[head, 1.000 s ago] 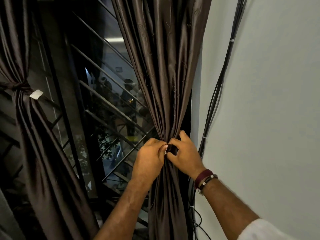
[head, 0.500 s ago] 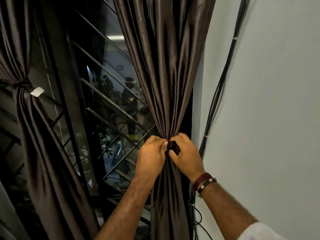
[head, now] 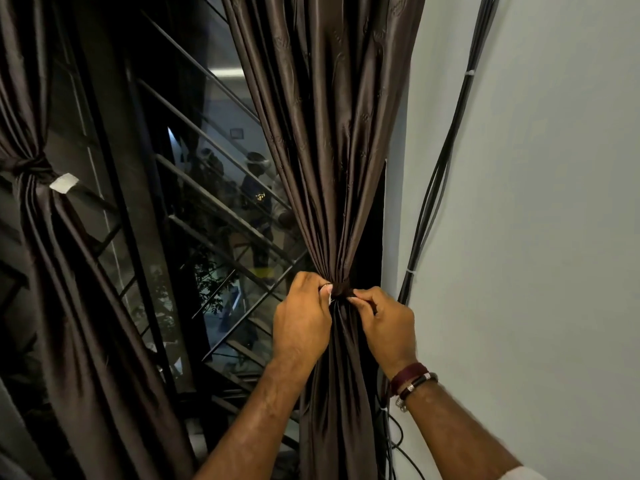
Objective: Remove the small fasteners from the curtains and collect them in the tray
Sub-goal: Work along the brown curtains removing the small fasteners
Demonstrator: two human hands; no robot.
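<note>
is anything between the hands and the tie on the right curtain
Nothing visible: the left hand and right hand both pinch the dark band fastener cinching the brown satin curtain. No tray is in view.

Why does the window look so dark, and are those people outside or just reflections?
Head view: the window glass is dark, and faint figures and a ceiling light show in it, probably reflections. The right curtain shines in its folds; both hands at the tie stay sharp. The wide lens bows the cables.

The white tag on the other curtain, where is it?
Far left in the head view, the white tag sits on the left curtain, just beside its knot.
</note>
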